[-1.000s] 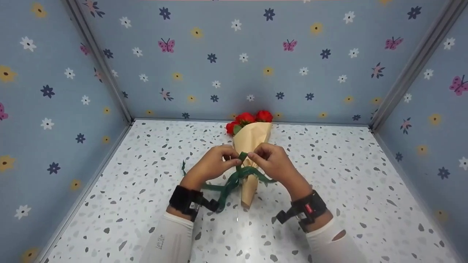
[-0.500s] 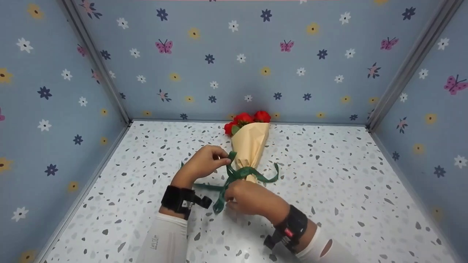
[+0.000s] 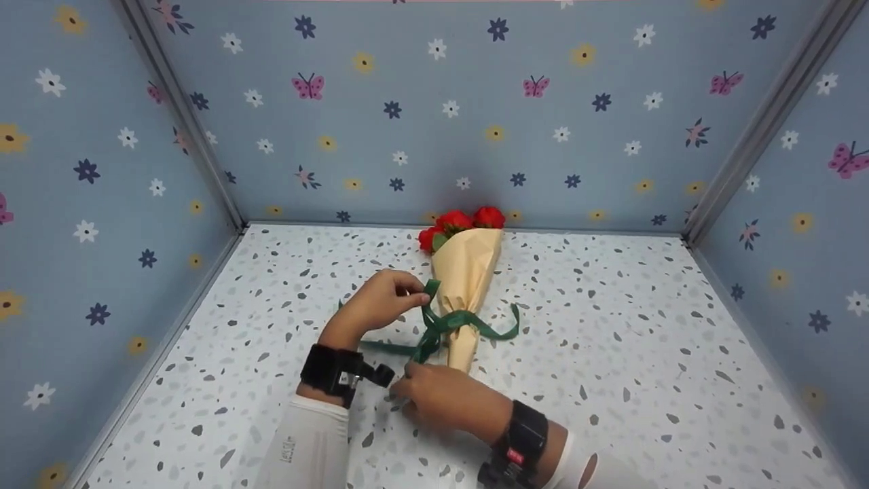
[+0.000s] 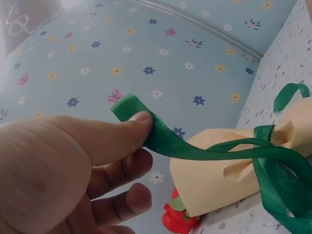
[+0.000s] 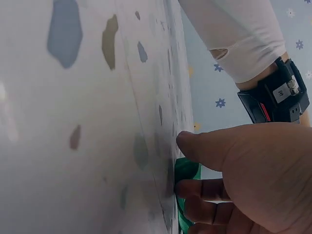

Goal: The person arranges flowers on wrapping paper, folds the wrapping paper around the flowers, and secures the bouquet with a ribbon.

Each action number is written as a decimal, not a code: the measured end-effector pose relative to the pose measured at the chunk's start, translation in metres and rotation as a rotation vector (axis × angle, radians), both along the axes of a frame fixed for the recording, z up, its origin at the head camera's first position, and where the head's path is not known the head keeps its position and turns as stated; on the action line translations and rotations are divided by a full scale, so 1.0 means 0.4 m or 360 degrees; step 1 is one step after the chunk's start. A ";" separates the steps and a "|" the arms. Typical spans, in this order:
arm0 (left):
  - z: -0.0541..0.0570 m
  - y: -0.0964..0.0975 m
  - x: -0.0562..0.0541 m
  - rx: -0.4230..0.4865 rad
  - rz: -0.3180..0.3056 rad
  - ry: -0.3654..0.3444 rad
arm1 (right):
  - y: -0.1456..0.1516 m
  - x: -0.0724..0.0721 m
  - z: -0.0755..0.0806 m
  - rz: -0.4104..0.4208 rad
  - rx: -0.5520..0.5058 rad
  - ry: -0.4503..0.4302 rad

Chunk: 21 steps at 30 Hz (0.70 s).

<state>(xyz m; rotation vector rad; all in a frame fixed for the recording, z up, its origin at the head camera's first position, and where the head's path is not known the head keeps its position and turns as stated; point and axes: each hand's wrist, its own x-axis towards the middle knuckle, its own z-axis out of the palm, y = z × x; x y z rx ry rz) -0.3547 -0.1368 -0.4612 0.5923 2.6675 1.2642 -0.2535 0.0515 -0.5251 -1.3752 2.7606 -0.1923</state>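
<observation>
A bouquet of red roses (image 3: 453, 221) in tan wrapping paper (image 3: 468, 261) lies on the table, its blooms toward the back wall. Green ribbon (image 3: 456, 319) is knotted around the narrow part of the wrap, with loose ends spreading to both sides. My left hand (image 3: 383, 302) pinches one ribbon end between thumb and index finger, raised left of the bouquet; the left wrist view shows the ribbon tip (image 4: 127, 106) sticking out past the thumb. Low by the table, my right hand (image 3: 451, 401) is at another ribbon tail (image 5: 186, 169), its thumb and index finger apart on either side.
The speckled white table (image 3: 611, 353) is enclosed by blue flower-patterned panels (image 3: 407, 102) at the back and sides. Another ribbon tail (image 3: 387, 348) runs left beneath the left forearm, and one curls (image 3: 509, 326) to the right of the wrap.
My right hand has left the raised ribbon end and moved down and left to the lower ribbon tail. My left hand has drawn its ribbon end slightly left.
</observation>
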 end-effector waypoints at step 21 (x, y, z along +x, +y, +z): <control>0.006 0.000 0.006 0.0056 0.0050 0.0024 | 0.155 -0.135 0.104 -0.0285 -0.0499 -0.0591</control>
